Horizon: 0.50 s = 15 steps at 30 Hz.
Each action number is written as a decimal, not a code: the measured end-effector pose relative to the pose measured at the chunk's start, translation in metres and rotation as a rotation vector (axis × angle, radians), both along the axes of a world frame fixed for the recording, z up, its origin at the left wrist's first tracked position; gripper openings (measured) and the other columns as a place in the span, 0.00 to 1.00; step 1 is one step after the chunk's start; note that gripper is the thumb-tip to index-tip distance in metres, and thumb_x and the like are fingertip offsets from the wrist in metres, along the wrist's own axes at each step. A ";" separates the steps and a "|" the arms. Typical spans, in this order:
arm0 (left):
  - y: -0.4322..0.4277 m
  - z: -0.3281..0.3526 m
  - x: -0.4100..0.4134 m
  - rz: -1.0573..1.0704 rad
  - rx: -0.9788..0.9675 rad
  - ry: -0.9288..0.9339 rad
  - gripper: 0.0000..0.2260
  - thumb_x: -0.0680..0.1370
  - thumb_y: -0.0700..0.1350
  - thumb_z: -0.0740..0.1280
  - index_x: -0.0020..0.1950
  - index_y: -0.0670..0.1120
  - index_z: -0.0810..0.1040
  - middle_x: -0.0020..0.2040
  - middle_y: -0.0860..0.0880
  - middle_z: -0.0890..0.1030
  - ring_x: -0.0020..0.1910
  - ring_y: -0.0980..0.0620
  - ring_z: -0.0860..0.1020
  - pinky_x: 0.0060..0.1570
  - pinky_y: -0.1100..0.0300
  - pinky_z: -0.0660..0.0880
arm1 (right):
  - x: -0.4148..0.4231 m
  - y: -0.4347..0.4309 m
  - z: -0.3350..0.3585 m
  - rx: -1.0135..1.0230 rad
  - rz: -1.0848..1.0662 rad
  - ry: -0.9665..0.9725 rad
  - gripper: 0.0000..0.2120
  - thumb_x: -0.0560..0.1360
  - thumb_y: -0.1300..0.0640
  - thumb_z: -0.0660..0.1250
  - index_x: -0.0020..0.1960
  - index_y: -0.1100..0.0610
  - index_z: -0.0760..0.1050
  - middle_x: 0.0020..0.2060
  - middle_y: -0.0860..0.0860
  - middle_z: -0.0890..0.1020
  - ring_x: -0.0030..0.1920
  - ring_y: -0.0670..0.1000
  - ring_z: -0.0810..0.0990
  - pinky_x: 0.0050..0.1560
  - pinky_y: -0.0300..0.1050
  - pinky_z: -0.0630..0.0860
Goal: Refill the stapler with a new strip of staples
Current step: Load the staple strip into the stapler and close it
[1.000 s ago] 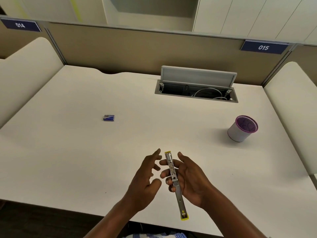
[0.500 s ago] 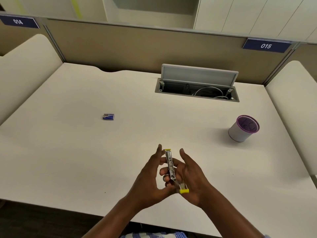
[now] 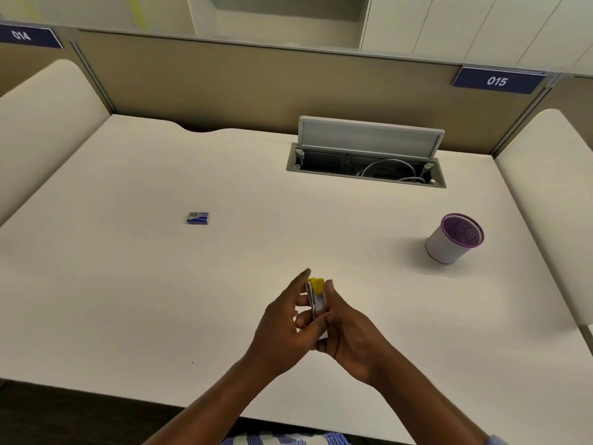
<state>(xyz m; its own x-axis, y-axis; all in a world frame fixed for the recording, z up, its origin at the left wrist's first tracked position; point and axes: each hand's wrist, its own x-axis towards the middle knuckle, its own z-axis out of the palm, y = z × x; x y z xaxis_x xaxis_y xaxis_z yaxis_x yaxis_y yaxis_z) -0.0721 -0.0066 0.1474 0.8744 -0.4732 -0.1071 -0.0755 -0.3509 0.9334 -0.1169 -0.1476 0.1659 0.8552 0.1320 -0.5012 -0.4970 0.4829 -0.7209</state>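
A small metal stapler (image 3: 316,298) with a yellow tip is folded shut and held upright between both hands above the near middle of the white desk (image 3: 160,284). My left hand (image 3: 284,326) presses it from the left, fingers curled against its side. My right hand (image 3: 348,332) wraps its right side and lower end, hiding the stapler's base. A small blue box of staples (image 3: 198,217) lies flat on the desk, far to the left of the hands.
A white pen cup with a purple mesh rim (image 3: 454,238) stands at the right. An open cable hatch (image 3: 365,155) with its lid raised sits at the back of the desk. Beige dividers enclose the left, right and back.
The stapler was opened out flat a second ago; its lower arm swung up and it now sits folded shut. My left hand moved in and took hold of it.
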 end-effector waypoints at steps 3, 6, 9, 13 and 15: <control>-0.005 0.000 0.002 -0.011 -0.006 0.034 0.33 0.76 0.41 0.74 0.78 0.53 0.66 0.51 0.62 0.81 0.48 0.71 0.81 0.41 0.77 0.74 | 0.002 -0.001 0.001 -0.081 -0.014 0.009 0.33 0.70 0.29 0.68 0.58 0.56 0.83 0.44 0.56 0.84 0.43 0.52 0.83 0.46 0.46 0.80; -0.009 0.002 0.004 -0.018 0.020 -0.002 0.32 0.76 0.45 0.73 0.78 0.57 0.65 0.53 0.62 0.82 0.52 0.69 0.80 0.45 0.76 0.74 | 0.003 -0.002 -0.001 -0.083 -0.055 0.030 0.30 0.75 0.30 0.64 0.56 0.57 0.83 0.42 0.56 0.84 0.42 0.52 0.83 0.43 0.45 0.80; -0.013 0.005 0.004 -0.040 0.027 -0.011 0.33 0.77 0.44 0.73 0.79 0.56 0.64 0.54 0.65 0.82 0.55 0.70 0.79 0.47 0.78 0.73 | 0.004 -0.003 -0.002 -0.086 -0.076 0.046 0.28 0.77 0.31 0.61 0.51 0.56 0.82 0.40 0.54 0.83 0.40 0.52 0.82 0.43 0.44 0.80; -0.015 0.005 0.006 -0.048 0.014 -0.012 0.32 0.77 0.43 0.72 0.79 0.54 0.64 0.56 0.67 0.80 0.59 0.73 0.77 0.50 0.78 0.72 | 0.006 -0.004 -0.002 -0.089 -0.090 0.056 0.27 0.77 0.31 0.61 0.48 0.54 0.82 0.37 0.52 0.82 0.38 0.50 0.81 0.42 0.43 0.79; -0.016 0.005 0.006 -0.051 0.021 -0.022 0.32 0.77 0.44 0.72 0.79 0.55 0.63 0.56 0.67 0.80 0.59 0.73 0.76 0.52 0.77 0.73 | 0.006 -0.005 -0.003 -0.093 -0.085 0.054 0.27 0.77 0.31 0.60 0.48 0.54 0.81 0.37 0.51 0.82 0.37 0.50 0.80 0.42 0.43 0.79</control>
